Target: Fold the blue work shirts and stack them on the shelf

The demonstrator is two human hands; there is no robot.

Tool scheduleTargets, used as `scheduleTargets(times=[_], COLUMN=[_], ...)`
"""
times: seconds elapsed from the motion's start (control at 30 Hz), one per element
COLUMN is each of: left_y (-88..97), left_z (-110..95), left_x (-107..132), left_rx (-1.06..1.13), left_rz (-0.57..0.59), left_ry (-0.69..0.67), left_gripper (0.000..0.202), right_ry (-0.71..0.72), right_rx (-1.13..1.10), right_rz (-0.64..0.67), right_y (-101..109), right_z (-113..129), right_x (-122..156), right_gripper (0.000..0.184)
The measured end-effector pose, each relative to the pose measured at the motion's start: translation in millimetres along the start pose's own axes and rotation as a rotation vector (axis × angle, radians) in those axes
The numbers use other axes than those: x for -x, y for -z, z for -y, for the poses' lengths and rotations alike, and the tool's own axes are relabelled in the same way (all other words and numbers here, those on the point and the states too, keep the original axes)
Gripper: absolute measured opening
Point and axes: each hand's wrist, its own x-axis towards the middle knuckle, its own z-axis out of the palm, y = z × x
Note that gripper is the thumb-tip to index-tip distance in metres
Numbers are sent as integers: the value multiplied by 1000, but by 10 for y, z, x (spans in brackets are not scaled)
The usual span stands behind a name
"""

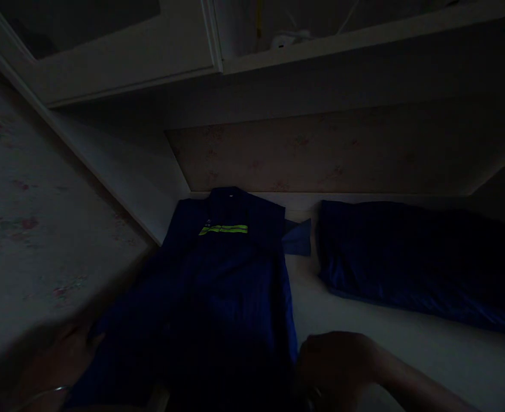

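Observation:
A dark blue work jacket (235, 286) lies spread on a pale surface, its collar at the far end. A yellow-green reflective stripe (231, 229) crosses its chest. My left hand (66, 357), with a bracelet at the wrist, is closed on the jacket's left edge, the fabric between thumb and fingers. At the jacket's lower right edge my right hand (336, 360) is bent down and closed on the fabric; its fingertips are mostly in shadow. The jacket's near part fades into darkness.
On the right lies a dark blue folded garment (407, 263). A lighter blue piece of cloth (298, 237) pokes out beside the jacket. Overhead hangs a white cabinet (127, 63) with an open shelf (364, 28). Flowered wallpaper (29, 229) covers the left wall.

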Motion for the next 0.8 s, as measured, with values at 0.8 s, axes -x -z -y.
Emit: scheduleTargets(times=[0.8], left_y=[-478], left_z=[-3192], left_x=[253], left_rx=[268], left_rz=[-218], left_ry=[-743], left_gripper=[50], right_ry=[-941], right_rx=[-360], right_rz=[-1078], right_y=[578], right_z=[-1668], right_x=[184], right_gripper=[47])
